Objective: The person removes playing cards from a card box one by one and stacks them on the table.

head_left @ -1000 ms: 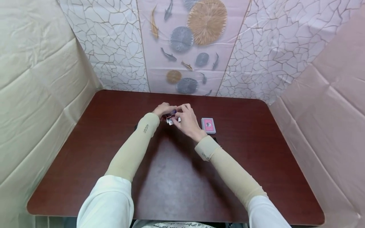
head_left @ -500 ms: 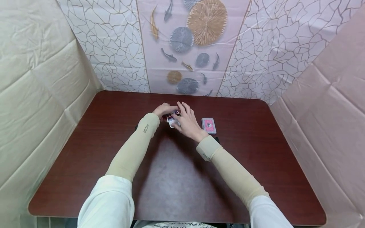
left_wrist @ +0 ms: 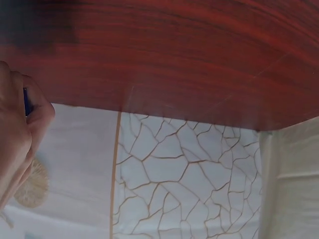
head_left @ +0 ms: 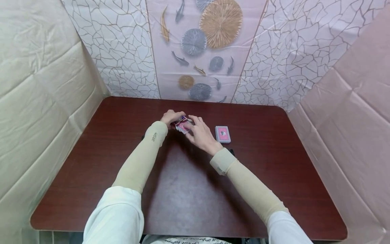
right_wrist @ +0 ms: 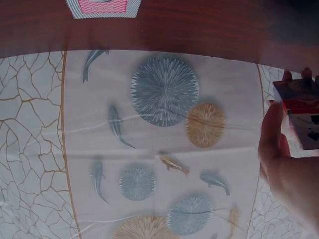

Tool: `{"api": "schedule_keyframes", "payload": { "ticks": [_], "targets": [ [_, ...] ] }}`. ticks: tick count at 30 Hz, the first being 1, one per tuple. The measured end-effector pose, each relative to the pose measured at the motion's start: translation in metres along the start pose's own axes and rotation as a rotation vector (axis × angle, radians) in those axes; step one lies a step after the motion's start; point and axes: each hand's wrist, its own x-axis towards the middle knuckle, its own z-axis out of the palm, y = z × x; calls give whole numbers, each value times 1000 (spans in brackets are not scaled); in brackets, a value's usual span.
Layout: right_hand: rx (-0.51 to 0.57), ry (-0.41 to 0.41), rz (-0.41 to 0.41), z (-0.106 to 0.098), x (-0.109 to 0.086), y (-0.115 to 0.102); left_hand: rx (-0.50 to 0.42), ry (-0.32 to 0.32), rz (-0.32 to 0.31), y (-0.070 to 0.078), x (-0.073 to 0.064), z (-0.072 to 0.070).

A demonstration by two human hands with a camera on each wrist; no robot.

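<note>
My left hand grips a small dark card box above the far middle of the table. Pink-backed playing cards show at the box's near end, and my right hand pinches them from the right. In the right wrist view, the fingers and thumb of the right hand are around the box and a white card face with a black suit mark. From the left wrist, the left hand is seen curled over a sliver of blue. Most of the box is hidden by the hands.
A squared deck of pink-backed cards lies on the brown table, right of the right hand. A small black object shows beside the right wrist. Patterned cloth walls stand behind the table and along both sides.
Pink card backs now show at the box's near end, where white showed before. The left hand has shifted slightly left with the box, and the right fingers have come down toward the cards.
</note>
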Motion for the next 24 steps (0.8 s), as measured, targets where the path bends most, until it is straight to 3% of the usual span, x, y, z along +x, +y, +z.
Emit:
{"api": "schedule_keyframes", "payload": {
  "ticks": [7,11,16,20,24],
  "targets": [
    [70,19,80,1,-6,-2,-4,0,-5,-2,1,8],
    [71,-61,133,-2,-11,-4,-8,18,-27,-7,0,10],
    [58,-133,166,-9,-15,1,36,71,-47,-19,3,1],
    [24,-76,229,-12,-22,20,78,79,-43,-27,5,-5],
    [-32,47,377,-12,-33,52,76,34,-53,-30,2,-7]
  ]
}}
